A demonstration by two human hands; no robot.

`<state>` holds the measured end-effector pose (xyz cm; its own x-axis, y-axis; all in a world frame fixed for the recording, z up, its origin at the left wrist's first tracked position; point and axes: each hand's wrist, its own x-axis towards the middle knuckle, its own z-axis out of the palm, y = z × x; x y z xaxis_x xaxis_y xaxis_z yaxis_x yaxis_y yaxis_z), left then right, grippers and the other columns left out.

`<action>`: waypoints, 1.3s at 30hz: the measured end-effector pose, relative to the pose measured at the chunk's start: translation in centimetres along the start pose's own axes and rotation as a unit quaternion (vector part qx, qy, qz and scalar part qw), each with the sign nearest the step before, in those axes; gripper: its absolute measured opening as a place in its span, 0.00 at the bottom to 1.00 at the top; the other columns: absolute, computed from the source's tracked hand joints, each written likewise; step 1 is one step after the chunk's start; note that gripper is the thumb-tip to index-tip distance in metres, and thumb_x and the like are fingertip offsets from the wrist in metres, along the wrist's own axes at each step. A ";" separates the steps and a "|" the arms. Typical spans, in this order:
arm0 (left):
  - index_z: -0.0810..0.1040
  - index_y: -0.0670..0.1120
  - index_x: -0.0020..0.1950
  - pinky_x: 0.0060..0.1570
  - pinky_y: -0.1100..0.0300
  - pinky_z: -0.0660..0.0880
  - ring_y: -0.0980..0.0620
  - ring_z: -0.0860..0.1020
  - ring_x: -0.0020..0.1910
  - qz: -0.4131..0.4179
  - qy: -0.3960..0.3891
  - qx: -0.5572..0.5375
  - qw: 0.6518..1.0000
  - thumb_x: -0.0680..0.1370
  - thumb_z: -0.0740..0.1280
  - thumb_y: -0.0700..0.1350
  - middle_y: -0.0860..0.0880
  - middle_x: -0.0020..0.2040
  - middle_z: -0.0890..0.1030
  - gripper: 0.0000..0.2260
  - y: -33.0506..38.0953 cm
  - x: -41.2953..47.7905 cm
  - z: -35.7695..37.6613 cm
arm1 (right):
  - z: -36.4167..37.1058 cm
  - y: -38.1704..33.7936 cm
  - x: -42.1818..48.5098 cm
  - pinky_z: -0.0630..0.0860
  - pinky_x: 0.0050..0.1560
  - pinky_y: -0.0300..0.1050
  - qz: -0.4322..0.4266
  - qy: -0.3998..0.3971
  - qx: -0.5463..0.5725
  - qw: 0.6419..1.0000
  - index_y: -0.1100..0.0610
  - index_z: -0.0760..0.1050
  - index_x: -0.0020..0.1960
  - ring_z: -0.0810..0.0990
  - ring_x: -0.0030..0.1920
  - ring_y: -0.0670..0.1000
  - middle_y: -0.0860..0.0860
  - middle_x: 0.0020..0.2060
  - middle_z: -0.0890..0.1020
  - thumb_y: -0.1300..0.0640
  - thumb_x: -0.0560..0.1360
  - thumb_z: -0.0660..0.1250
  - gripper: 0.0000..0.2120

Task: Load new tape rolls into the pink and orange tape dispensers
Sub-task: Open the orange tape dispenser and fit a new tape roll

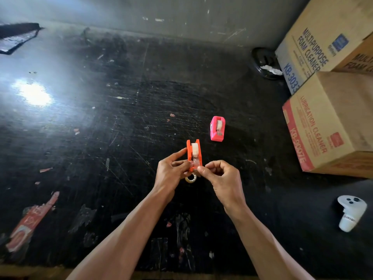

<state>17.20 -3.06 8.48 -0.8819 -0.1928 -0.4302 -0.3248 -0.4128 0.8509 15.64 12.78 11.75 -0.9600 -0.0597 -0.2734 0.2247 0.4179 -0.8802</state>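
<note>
Orange dispenser (194, 154) held above table (121, 118), long axis running away from the person; left hand (171, 172) grips its side; right hand (220, 176) pinches the tape end at its near cutter end, likely pulling it over; pink dispenser (217, 128) sits loaded toward the right edge.

orange dispenser (189, 154): smooth plastic | pink dispenser (217, 129): glossy plastic | tape roll (191, 178): clear, shiny film | table (121, 118): black, scratched, glossy | boxes (331, 122): matt cardboard | controller (350, 212): white smooth plastic
</note>
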 end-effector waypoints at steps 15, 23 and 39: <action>0.75 0.41 0.73 0.49 0.56 0.85 0.44 0.88 0.47 0.008 0.005 0.006 1.000 0.81 0.68 0.35 0.40 0.50 0.89 0.20 0.2 0.0 0.1 | 0.6 0.3 3.8 0.84 0.60 0.51 -0.045 0.018 -0.008 0.999 0.53 0.83 0.63 0.87 0.54 0.45 0.48 0.53 0.89 0.47 0.77 0.73 0.17; 0.76 0.43 0.73 0.49 0.58 0.84 0.42 0.88 0.50 0.014 -0.009 0.009 1.000 0.82 0.68 0.36 0.39 0.51 0.88 0.19 0.2 0.1 0.1 | 0.5 -0.2 4.2 0.86 0.52 0.52 0.016 -0.050 0.122 0.991 0.57 0.84 0.60 0.90 0.46 0.50 0.52 0.45 0.90 0.55 0.79 0.72 0.11; 0.79 0.50 0.71 0.65 0.58 0.77 0.56 0.82 0.62 0.101 0.071 0.296 0.947 0.84 0.64 0.46 0.50 0.63 0.85 0.15 -2.2 3.2 -2.2 | 2.2 2.1 6.7 0.85 0.45 0.43 0.071 -0.031 0.197 0.977 0.58 0.86 0.55 0.90 0.44 0.50 0.53 0.43 0.90 0.59 0.77 0.74 0.08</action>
<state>15.84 -4.76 4.58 -0.9052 -0.3502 -0.2407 -0.3257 0.2079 0.9223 10.02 11.32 7.18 -0.9054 -0.0855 -0.4158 0.4134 0.0452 -0.9094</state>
